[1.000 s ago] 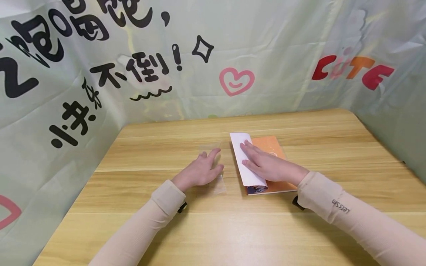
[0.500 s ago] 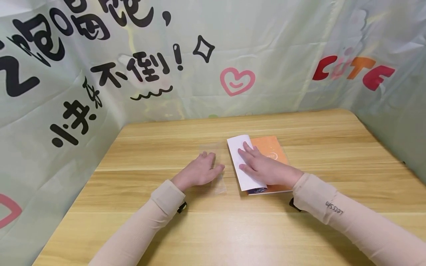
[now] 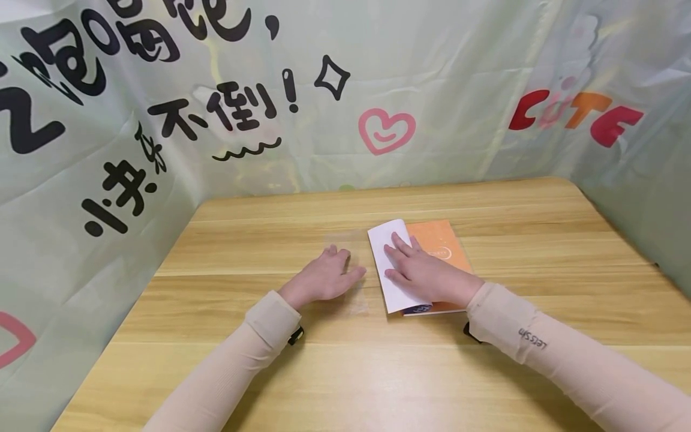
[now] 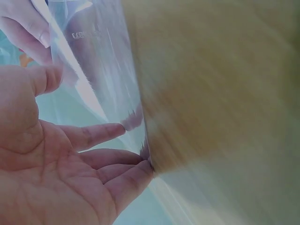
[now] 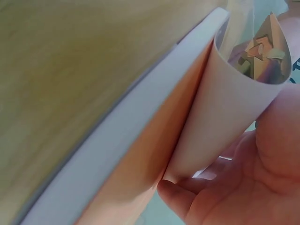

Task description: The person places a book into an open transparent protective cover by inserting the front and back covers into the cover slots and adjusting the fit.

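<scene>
In the head view, a book with an orange page (image 3: 432,234) lies right of the table's middle. Bent over its left side is a white-backed sheet (image 3: 398,294), with coloured print inside the curl. My right hand (image 3: 432,277) rests on that sheet, fingers spread and pointing left. Left of the book, my left hand (image 3: 322,277) touches a thin clear plastic sheet (image 3: 355,305), fingers extended. The left wrist view shows fingertips against this clear plastic (image 4: 93,56). From the right wrist, the book's thick page edge (image 5: 136,117) and the curled white sheet (image 5: 225,108) are visible.
The wooden table (image 3: 345,384) extends on all sides of the book. A pale printed cloth (image 3: 448,78) with lettering and a pink heart (image 3: 387,132) hangs behind it and along both sides.
My right hand has shifted slightly left, and the white sheet's left edge has moved left and toward me. My left index finger has lowered onto the plastic; that arm has stayed nearly still.
</scene>
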Demonstrator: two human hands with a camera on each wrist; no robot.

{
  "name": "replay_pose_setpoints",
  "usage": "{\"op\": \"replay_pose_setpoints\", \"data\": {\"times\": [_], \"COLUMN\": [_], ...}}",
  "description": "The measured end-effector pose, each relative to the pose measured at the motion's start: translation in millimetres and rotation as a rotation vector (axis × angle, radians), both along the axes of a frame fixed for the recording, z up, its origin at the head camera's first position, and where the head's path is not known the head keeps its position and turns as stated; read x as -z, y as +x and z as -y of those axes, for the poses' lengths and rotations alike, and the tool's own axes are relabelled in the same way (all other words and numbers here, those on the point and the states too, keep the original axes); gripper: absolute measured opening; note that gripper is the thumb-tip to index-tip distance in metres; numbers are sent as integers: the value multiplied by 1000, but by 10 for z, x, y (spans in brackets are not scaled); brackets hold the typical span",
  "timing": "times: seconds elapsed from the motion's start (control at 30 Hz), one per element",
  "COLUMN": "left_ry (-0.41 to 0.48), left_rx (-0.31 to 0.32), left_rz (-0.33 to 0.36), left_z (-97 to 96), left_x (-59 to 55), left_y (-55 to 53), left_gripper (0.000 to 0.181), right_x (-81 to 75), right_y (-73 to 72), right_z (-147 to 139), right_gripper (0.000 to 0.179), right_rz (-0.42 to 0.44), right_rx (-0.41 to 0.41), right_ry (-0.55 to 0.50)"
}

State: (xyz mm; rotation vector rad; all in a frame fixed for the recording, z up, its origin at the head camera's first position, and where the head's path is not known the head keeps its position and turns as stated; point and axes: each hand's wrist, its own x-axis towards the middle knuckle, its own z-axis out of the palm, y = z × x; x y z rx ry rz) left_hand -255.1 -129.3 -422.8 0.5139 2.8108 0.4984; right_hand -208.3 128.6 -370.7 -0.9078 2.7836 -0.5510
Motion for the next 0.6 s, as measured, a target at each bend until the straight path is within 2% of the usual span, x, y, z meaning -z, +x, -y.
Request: {"op": "replay_pose_setpoints", "data": {"times": [0.03, 0.17, 0.27, 0.4, 0.6], "left_ry": [-4, 2, -17, -49, -50], "left_rx": [-1, -8, 1, 22, 40], "left_rz": [1, 40, 61, 61, 69], "left_z": [-11, -72, -106, -114, -97], "left_x": [-32, -332, -484, -522, -542], "left_y": [23, 221, 325, 357, 362], "left_gripper": [89, 82, 77, 75, 77], "right_x": [4, 10, 6, -2, 25], "right_y": [0, 6, 8, 5, 4], "right_z": [9, 51, 89, 141, 211], "right_gripper": [61, 60, 60, 61, 62], "right_rz": [-4, -27, -28, -30, -37], "right_rx": [4, 21, 36, 57, 97], "right_ry": [6, 43, 79, 121, 167]}}
